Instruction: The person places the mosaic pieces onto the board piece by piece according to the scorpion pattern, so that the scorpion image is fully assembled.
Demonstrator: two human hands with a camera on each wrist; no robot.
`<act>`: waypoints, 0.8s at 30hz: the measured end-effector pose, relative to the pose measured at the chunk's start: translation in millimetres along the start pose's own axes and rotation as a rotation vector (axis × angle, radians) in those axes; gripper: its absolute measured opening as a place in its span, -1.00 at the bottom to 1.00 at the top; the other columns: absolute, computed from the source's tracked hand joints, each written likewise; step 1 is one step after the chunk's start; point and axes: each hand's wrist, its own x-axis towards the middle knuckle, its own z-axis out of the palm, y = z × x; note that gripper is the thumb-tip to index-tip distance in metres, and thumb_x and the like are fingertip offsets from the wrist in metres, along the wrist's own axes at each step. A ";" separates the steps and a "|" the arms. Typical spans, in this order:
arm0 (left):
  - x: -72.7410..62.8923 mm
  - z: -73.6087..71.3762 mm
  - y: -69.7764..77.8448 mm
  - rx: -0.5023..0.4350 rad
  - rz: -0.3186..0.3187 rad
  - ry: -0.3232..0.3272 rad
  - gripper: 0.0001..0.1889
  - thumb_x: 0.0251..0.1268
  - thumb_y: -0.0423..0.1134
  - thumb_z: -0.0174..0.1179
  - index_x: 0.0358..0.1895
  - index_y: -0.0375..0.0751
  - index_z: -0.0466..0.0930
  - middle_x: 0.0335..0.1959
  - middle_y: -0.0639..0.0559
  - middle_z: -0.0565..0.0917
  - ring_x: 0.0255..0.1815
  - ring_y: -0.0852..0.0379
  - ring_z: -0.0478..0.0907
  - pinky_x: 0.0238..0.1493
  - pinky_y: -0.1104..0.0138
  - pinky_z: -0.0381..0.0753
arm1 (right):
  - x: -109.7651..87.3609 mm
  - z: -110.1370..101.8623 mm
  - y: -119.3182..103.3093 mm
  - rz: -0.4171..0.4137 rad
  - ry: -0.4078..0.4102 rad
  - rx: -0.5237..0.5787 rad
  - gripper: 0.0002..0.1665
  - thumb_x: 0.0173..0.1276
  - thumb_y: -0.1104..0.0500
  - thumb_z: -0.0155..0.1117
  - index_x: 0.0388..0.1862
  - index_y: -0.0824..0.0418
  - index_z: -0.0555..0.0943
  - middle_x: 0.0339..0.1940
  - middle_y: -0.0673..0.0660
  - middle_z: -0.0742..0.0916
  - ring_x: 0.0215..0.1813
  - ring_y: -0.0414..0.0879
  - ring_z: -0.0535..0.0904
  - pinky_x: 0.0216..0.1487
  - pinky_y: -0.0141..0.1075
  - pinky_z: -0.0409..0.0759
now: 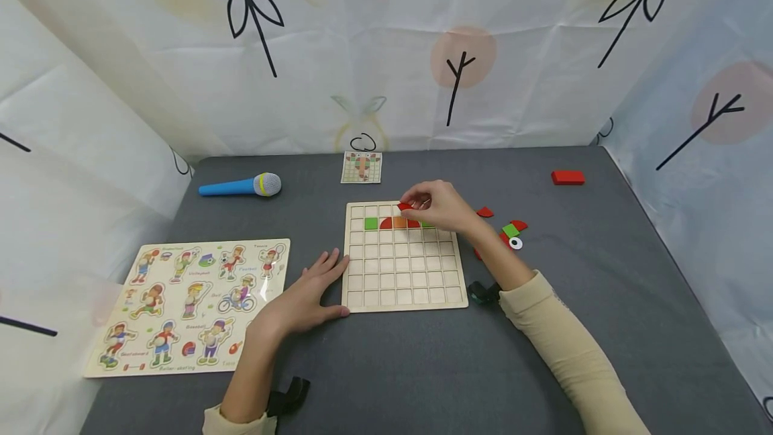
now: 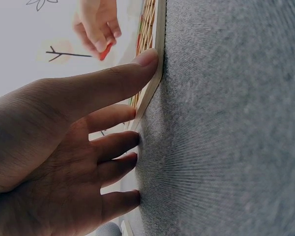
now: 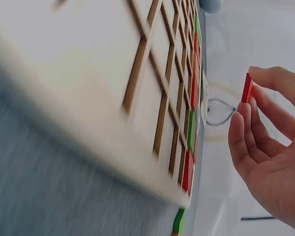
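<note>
A wooden grid board (image 1: pixel 398 280) lies flat on the grey cloth. Across one of its upper rows run a green square (image 1: pixel 371 223), a red quarter-round piece (image 1: pixel 386 223), an orange square (image 1: pixel 400 222) and further red and green pieces. My right hand (image 1: pixel 439 207) is over the board's top part, pinching a small red piece (image 3: pixel 247 87) between thumb and fingers. At the board's left side rests my left hand (image 1: pixel 304 297), fingers spread and fairly straight. Its thumb (image 2: pixel 146 58) touches the near corner of the frame.
Loose red and green pieces (image 1: pixel 510 229) and a white ring with a dark centre (image 1: pixel 515 243) lie right of the board. A red block (image 1: pixel 568 178) sits farther right. A patterned card (image 1: pixel 361 168), a toy microphone (image 1: pixel 235 186) and a sports picture board (image 1: pixel 205 307) surround the left side.
</note>
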 end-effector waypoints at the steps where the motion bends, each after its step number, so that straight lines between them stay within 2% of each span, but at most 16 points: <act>1: -0.3 -0.3 -0.2 -0.004 0.007 0.001 0.02 0.39 0.01 0.51 0.77 -0.14 0.12 0.82 -0.30 0.01 0.86 -0.37 -0.18 0.67 -0.50 -0.07 | 2.9 2.4 -2.2 0.000 -0.008 -0.001 -0.76 0.38 0.21 0.56 -0.01 0.25 0.84 -0.19 0.18 0.85 -0.17 -0.06 0.73 -0.02 -0.27 0.73; 6: 1.8 3.1 -10.1 -0.025 0.047 0.017 0.04 0.38 0.13 0.49 0.78 -0.07 0.12 0.82 -0.31 0.01 0.86 -0.36 -0.20 0.63 -0.55 -0.08 | 19.9 15.8 -8.9 0.003 -0.050 -0.043 -0.76 0.40 0.19 0.56 -0.01 0.26 0.83 -0.17 0.17 0.87 -0.15 -0.06 0.75 -0.03 -0.26 0.76; 7: 0.9 1.0 -7.4 -0.029 0.041 0.009 0.05 0.36 0.15 0.49 0.78 -0.05 0.12 0.83 -0.29 0.01 0.86 -0.37 -0.20 0.64 -0.54 -0.09 | 23.4 18.5 -9.6 0.005 -0.058 -0.060 -0.76 0.40 0.19 0.56 -0.02 0.26 0.83 -0.16 0.17 0.88 -0.14 -0.06 0.75 -0.03 -0.26 0.76; 9: 3.6 5.2 -14.6 -0.019 0.054 0.018 0.04 0.39 0.17 0.47 0.78 -0.06 0.11 0.83 -0.30 0.01 0.87 -0.36 -0.21 0.64 -0.54 -0.08 | 29.9 23.7 -11.4 0.013 -0.073 -0.085 -0.76 0.40 0.17 0.57 -0.02 0.26 0.84 -0.16 0.17 0.88 -0.14 -0.06 0.76 -0.02 -0.25 0.75; 14: 2.0 2.8 -7.8 0.007 0.028 0.005 0.02 0.40 0.06 0.49 0.77 -0.13 0.12 0.82 -0.32 0.01 0.86 -0.38 -0.18 0.66 -0.52 -0.05 | 43.1 35.2 -16.0 0.031 -0.111 -0.145 -0.76 0.42 0.16 0.54 -0.03 0.27 0.84 -0.14 0.17 0.89 -0.10 -0.02 0.79 0.03 -0.22 0.77; 17: -1.9 -4.3 6.0 0.016 -0.015 -0.016 0.01 0.40 -0.01 0.50 0.77 -0.17 0.12 0.82 -0.31 0.01 0.85 -0.40 -0.17 0.69 -0.49 -0.06 | 49.9 41.4 -18.5 0.038 -0.121 -0.196 -0.77 0.43 0.15 0.52 -0.04 0.26 0.84 -0.13 0.17 0.89 -0.06 -0.01 0.81 0.07 -0.20 0.78; 24: -1.9 -5.4 8.7 0.029 -0.016 -0.017 0.00 0.41 -0.04 0.50 0.77 -0.19 0.11 0.82 -0.31 0.00 0.85 -0.40 -0.16 0.69 -0.48 -0.04 | 59.2 50.4 -25.4 0.067 -0.124 -0.284 -0.74 0.43 0.12 0.54 -0.05 0.27 0.84 -0.11 0.17 0.90 -0.02 0.01 0.83 0.14 -0.14 0.78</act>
